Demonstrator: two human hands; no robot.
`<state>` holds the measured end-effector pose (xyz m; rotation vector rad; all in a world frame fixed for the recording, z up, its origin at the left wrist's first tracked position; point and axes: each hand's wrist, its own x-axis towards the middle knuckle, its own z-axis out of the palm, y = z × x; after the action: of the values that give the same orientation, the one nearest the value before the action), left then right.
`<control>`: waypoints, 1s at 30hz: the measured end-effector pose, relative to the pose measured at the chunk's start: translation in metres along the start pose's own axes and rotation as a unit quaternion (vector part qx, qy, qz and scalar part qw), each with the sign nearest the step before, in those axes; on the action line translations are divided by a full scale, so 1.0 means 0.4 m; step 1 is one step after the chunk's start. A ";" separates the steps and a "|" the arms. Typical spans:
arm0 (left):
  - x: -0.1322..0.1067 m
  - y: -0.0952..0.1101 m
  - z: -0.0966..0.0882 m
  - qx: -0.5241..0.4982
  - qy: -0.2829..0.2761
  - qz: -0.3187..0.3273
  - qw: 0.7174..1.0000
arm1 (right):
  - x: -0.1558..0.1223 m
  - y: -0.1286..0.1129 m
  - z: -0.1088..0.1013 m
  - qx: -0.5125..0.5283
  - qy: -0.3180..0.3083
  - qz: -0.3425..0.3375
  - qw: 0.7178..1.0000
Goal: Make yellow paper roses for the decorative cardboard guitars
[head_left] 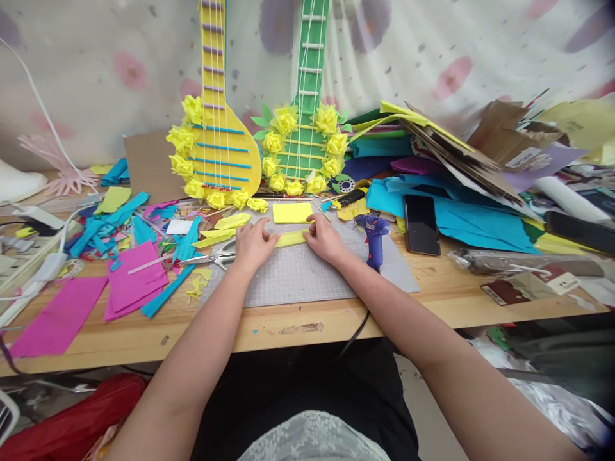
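A narrow yellow paper strip (292, 239) stretches between my two hands, low over the grey cutting mat (298, 282). My left hand (254, 244) is closed on its left end, thumb against fingers. At the other end my right hand (325, 239) pinches the strip the same way. Just beyond it lies a yellow sheet stack (293, 212). Scissors (221, 255) rest beside my left hand, with folded yellow pieces (232, 221) behind them. A blue glue gun (375, 238) stands to the right of my right hand.
Yellow (225, 141) and green (307, 141) paper instruments with yellow flowers stand upright at the back. Pink sheets (137, 278) and blue scraps lie left. On the right are a phone (421, 224), blue paper (480, 224) and piled cardboard (461, 160). The table's front edge (307, 339) is near me.
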<state>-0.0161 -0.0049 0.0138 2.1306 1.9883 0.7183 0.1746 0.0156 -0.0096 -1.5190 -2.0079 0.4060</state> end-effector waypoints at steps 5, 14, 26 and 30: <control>-0.001 0.005 0.000 0.016 0.001 -0.007 1.000 | 0.002 -0.004 0.001 -0.045 0.002 0.010 0.999; -0.001 0.009 0.001 0.025 -0.001 -0.007 1.000 | 0.010 -0.031 -0.006 -0.120 -0.020 0.040 0.992; -0.003 0.013 0.002 0.052 -0.034 0.021 0.998 | 0.006 -0.016 0.000 -0.173 -0.021 -0.033 0.984; -0.005 0.013 0.006 0.079 -0.015 0.028 0.996 | 0.005 -0.019 -0.001 -0.174 -0.018 -0.026 0.984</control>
<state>-0.0102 -0.0070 0.0132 2.2792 2.0398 0.5517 0.1686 0.0152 -0.0043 -1.6676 -2.2279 0.0606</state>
